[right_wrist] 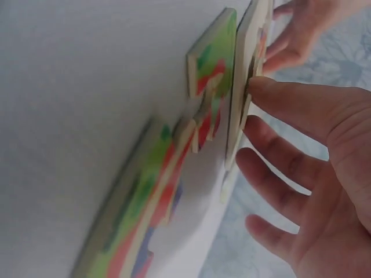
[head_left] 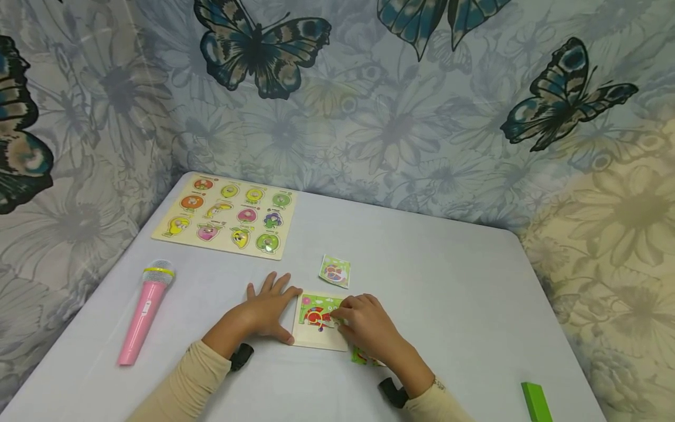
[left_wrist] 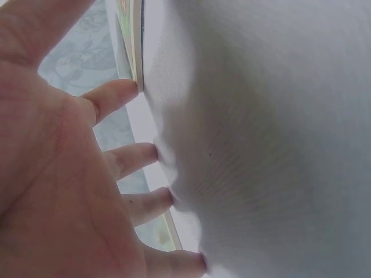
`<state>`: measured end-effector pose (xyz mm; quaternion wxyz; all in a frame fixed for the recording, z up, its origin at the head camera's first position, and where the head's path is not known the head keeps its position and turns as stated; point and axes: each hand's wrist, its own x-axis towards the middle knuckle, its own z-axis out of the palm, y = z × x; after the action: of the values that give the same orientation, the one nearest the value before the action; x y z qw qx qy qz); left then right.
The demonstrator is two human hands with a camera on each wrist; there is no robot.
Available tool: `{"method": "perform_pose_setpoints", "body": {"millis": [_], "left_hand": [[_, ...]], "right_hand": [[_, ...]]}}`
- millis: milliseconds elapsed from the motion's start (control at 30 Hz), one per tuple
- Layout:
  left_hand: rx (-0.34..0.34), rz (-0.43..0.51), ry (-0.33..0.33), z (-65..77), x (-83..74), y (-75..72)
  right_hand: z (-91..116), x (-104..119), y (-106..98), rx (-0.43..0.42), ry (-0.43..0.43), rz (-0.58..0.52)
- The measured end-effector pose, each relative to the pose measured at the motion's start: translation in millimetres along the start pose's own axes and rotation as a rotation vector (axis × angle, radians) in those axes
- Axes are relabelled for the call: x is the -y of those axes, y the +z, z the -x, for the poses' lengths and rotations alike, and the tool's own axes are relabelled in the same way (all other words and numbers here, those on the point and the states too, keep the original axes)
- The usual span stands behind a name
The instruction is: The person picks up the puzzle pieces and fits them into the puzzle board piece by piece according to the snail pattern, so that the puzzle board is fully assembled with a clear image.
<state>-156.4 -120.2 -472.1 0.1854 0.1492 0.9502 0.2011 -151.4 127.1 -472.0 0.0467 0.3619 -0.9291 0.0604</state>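
Observation:
A small wooden puzzle board (head_left: 319, 340) lies in front of me, its upper part filled with a red and green picture. My left hand (head_left: 265, 312) is spread at the board's left side, thumb and index fingertip touching its corners. In the left wrist view, the other fingertips of the left hand (left_wrist: 75, 168) rest on the table. My right hand (head_left: 373, 329) is over the board's right side. It pinches a thin puzzle piece (right_wrist: 247, 108) between thumb and fingers against the board. Loose puzzle pieces (right_wrist: 215, 55) lie beside the board, partly hidden under the right hand in the head view.
A small square picture card (head_left: 334, 271) lies beyond the board. A wooden fruit puzzle (head_left: 227, 218) is at the back left, and a pink toy microphone (head_left: 142, 319) at the left. A green block (head_left: 537, 401) sits near the front right. Patterned cloth (head_left: 395, 129) hangs behind the table.

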Motion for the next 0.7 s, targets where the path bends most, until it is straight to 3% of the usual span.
{"method": "perform_pose_setpoints", "body": {"millis": [367, 700], "left_hand": [[0.001, 0.002, 0.005, 0.6, -0.1, 0.3], [0.009, 0.005, 0.011, 1.1, -0.8, -2.5]], "right_hand": [[1, 0, 1, 0.019, 0.010, 0.012], [17, -8, -15, 0.069, 0.042, -0.094]]}}
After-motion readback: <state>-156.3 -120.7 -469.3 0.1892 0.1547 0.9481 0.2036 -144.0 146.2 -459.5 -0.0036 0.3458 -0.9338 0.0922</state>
